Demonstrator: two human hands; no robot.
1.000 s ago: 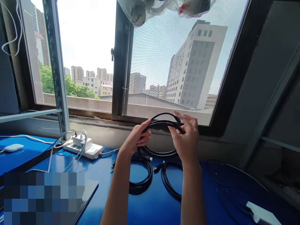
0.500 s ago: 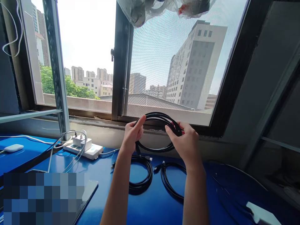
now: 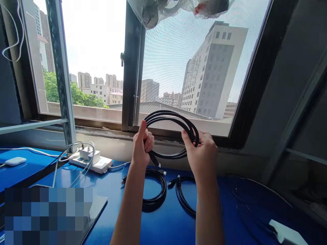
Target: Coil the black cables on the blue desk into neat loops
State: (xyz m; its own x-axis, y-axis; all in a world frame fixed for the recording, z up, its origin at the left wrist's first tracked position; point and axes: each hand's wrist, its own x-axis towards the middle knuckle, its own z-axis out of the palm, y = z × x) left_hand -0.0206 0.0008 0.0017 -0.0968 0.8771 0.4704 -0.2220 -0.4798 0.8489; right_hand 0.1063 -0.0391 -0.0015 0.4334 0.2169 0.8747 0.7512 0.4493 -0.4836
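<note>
Between my hands, above the blue table, I hold a coiled black cable (image 3: 168, 156). My left hand (image 3: 142, 144) is closed around the coil's left side, thumb pointing up. A plug end (image 3: 154, 160) of this cable hangs just below that hand. My right hand (image 3: 203, 151) grips the right side of the coil, with the thumb in front and the fingers mostly hidden behind. Beneath, a second coiled black cable (image 3: 163, 195) lies on the table, its connectors showing. To its right lies a third coiled black cable (image 3: 181, 197), partly covered by my right forearm.
On the blue table (image 3: 163, 228), a white power strip (image 3: 102, 165) with plugged-in chargers stands at the left. A dark flat device (image 3: 98, 209), partly pixelated, lies at front left. A white box-like object (image 3: 287, 233) sits at front right. Behind is a window with a dark frame (image 3: 130, 85).
The held coil has risen slightly and its loops stand more open. My left hand has shifted a little left, and the hanging plug end now shows more clearly.
</note>
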